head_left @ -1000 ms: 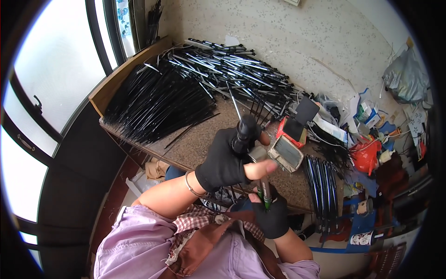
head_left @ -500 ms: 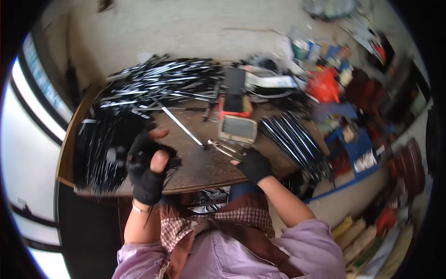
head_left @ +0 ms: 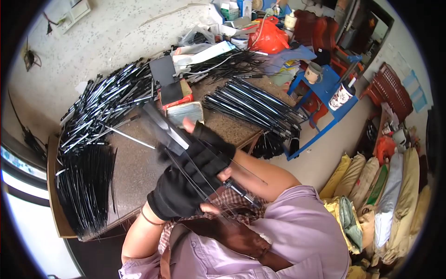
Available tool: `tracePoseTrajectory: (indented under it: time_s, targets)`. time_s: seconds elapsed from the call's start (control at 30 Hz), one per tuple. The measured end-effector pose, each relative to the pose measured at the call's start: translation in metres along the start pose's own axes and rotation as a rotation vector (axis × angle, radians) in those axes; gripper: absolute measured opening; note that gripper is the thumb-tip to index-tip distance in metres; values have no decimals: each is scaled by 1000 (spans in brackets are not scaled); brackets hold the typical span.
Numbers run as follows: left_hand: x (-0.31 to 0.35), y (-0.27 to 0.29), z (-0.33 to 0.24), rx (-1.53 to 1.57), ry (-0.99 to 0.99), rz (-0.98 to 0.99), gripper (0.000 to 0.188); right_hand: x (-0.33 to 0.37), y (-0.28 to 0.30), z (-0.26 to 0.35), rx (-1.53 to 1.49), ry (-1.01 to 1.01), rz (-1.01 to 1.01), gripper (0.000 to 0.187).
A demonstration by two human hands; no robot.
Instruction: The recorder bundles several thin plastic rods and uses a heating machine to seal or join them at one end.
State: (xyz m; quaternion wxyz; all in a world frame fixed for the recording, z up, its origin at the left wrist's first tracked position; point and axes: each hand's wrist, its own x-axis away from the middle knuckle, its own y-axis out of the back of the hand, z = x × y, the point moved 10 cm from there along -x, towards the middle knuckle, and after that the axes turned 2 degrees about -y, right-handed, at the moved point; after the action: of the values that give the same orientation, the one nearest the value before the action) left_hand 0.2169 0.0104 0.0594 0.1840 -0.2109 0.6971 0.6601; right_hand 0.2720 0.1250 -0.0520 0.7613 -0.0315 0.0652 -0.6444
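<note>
Both gloved hands are raised above the counter (head_left: 134,172). The left hand (head_left: 179,193) and the right hand (head_left: 209,151) together grasp a black rod (head_left: 165,130) with thin wires (head_left: 195,179).

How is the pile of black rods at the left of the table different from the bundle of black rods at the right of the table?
The left pile is loose and messy, its rods crossing at many angles; the right bundle lies neater, its rods nearly parallel. The left pile spreads wider along the wall side, while the right bundle is narrower and reaches over the table edge. Both hold long thin black rods.
</note>
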Motion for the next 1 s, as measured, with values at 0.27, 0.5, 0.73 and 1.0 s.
tracePoseTrajectory:
  time_s: [0.27,0.5,0.73,1.0]
  targets:
    - [298,-66,31,13,1179,-172,27,-9,189,80,917,256,-625,46]
    - [459,-113,-146,139,2330,-11,43,-33,245,-37,1467,-136,-449,43]
    - [371,-79,-185,-177,1546,-312,38,43,-116,-22,730,438,349,27]
    - [387,-115,-248,909,1962,-518,19,256,-254,-178,1399,418,1705,44]
